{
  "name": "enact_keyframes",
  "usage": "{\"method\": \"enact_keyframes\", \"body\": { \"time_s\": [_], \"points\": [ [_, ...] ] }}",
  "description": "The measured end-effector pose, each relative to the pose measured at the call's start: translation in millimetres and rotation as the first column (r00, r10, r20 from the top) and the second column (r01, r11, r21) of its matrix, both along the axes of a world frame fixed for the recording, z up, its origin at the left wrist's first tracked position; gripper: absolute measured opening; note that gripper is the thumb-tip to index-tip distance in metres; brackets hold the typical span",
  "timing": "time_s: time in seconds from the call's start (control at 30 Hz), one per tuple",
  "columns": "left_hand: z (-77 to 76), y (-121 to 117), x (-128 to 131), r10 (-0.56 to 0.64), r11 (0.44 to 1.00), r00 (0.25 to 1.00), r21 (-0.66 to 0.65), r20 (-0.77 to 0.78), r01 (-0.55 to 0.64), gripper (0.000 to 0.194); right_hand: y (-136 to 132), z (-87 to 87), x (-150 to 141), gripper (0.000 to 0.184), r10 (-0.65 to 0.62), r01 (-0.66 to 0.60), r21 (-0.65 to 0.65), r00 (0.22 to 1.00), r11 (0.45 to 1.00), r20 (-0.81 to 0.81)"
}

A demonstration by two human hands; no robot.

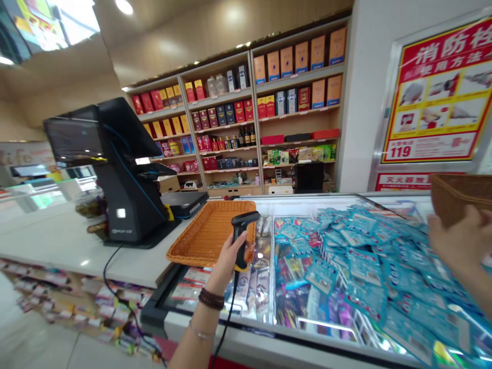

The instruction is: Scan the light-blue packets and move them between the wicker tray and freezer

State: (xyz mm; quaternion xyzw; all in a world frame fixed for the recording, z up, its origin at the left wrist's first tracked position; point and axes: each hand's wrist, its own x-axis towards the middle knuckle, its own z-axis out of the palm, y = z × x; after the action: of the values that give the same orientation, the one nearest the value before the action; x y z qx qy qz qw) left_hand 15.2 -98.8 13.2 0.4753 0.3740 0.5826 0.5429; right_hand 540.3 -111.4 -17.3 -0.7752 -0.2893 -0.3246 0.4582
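Now | left hand (226, 262) clamped round a black scanner (241, 238), fingers closed | right hand (459, 240) up against a brown basket (459, 199), can't tell if it's gripping | just past the scanner, an orange basket (209, 231) | below the right hand, blue packets (357, 266) heaped in a freezer (292, 207)

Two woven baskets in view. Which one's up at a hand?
The brown woven basket at far right, raised at the right hand. The orange wicker basket lies flat beside the black checkout terminal, touched by neither hand.
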Motion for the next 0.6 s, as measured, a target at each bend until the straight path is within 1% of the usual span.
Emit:
{"method": "enact_keyframes", "body": {
  "time_s": [0.03, 0.07, 0.1, 0.13, 0.17, 0.23, 0.27, 0.3, 0.33, 0.4, 0.5, 0.53, 0.6],
  "points": [
    [0.2, 2, -1, 0.008, 1.0, 1.0, 0.0, 0.013, -0.008, 0.055, 7, 9.7, -24, 0.075, 0.127, -0.128, -0.035, 0.992, 0.991, -0.019],
    [0.2, 4, -2, 0.018, 1.0, 1.0, -0.002, 0.021, -0.018, 0.056, 14, 17.0, -50, 0.069, 0.255, -0.254, -0.091, 0.967, 0.963, -0.009],
    [0.0, 6, -3, 0.029, 1.0, 0.999, -0.005, 0.025, -0.029, 0.057, 21, 20.9, -78, 0.063, 0.405, -0.402, -0.18, 0.914, 0.898, -0.021],
    [-0.4, 8, -4, 0.042, 0.999, 0.999, -0.007, 0.026, -0.042, 0.058, 28, 21.1, -106, 0.058, 0.539, -0.538, -0.258, 0.839, 0.802, -0.074],
    [-1.0, 9, -6, 0.056, 0.998, 0.998, -0.008, 0.029, -0.056, 0.059, 35, 17.4, -133, 0.055, 0.631, -0.643, -0.32, 0.76, 0.696, -0.156],
    [-2.7, 12, -10, 0.08, 0.997, 0.996, -0.002, 0.035, -0.08, 0.06, 49, 1.0, -181, 0.046, 0.691, -0.726, -0.381, 0.677, 0.572, -0.253],
    [-3.6, 14, -12, 0.088, 0.996, 0.995, 0.002, 0.038, -0.088, 0.061, 55, -9.6, -200, 0.042, 0.701, -0.752, -0.397, 0.648, 0.526, -0.3],
    [-4.5, 15, -15, 0.096, 0.995, 0.995, 0.004, 0.04, -0.097, 0.062, 60, -20.2, -216, 0.04, 0.705, -0.774, -0.394, 0.623, 0.495, -0.338],
    [-5.2, 15, -18, 0.104, 0.995, 0.994, 0.003, 0.04, -0.104, 0.062, 66, -29.7, -227, 0.039, 0.705, -0.794, -0.376, 0.601, 0.477, -0.375],
    [-5.7, 17, -24, 0.115, 0.993, 0.993, 0.003, 0.037, -0.115, 0.062, 75, -42.8, -241, 0.034, 0.704, -0.822, -0.331, 0.568, 0.463, -0.426],
    [-5.1, 19, -26, 0.122, 0.992, 0.992, 0.016, 0.018, -0.122, 0.06, 85, -47.5, -246, 0.023, 0.738, -0.875, -0.188, 0.478, 0.445, -0.477],
    [-5.1, 20, -25, 0.117, 0.993, 0.993, 0.027, 0.013, -0.118, 0.06, 88, -46.9, -246, 0.022, 0.758, -0.892, -0.124, 0.436, 0.434, -0.485],
    [-6.0, 24, -20, 0.1, 0.993, 0.995, 0.059, 0.005, -0.1, 0.058, 93, -46.5, -248, 0.03, 0.797, -0.912, 0.018, 0.348, 0.409, -0.494]
  ]
}}
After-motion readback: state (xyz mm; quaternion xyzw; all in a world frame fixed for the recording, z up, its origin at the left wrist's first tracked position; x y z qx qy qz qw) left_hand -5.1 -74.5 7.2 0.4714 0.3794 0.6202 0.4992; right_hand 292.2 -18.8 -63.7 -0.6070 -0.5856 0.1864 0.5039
